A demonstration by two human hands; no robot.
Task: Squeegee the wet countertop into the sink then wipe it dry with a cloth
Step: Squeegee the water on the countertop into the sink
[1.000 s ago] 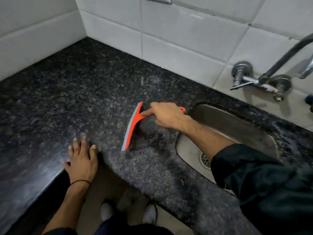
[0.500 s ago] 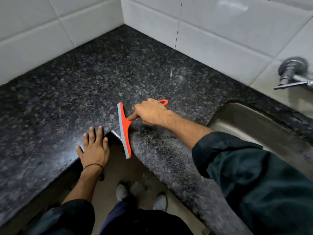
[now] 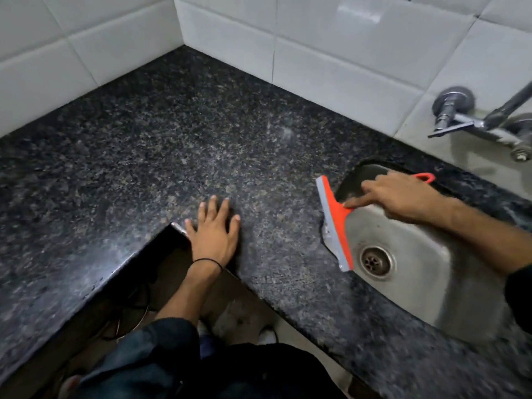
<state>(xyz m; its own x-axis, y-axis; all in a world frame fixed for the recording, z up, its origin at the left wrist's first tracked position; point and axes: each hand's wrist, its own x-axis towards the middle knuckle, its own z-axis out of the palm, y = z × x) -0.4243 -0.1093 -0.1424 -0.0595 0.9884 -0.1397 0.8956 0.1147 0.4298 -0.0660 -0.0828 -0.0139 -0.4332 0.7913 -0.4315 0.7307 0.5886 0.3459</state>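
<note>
The dark speckled granite countertop (image 3: 172,145) wraps round an inner corner. An orange squeegee (image 3: 335,223) with a grey rubber blade lies along the left rim of the steel sink (image 3: 426,277), its blade overhanging the basin. My right hand (image 3: 403,197) grips its handle above the sink, index finger stretched along the handle toward the blade. My left hand (image 3: 214,228) rests flat on the counter at the inner corner, fingers spread. No cloth is in view.
White tiled walls (image 3: 331,53) back the counter on two sides. A chrome tap (image 3: 489,119) juts from the wall above the sink at the right. The sink drain (image 3: 375,262) sits near the squeegee's lower end. Below the counter's cut-out is the floor (image 3: 230,312) with my feet.
My right hand has drawn the squeegee rightward across the counter from beside my left hand to the sink's rim. My left hand stays pressed at the corner.
</note>
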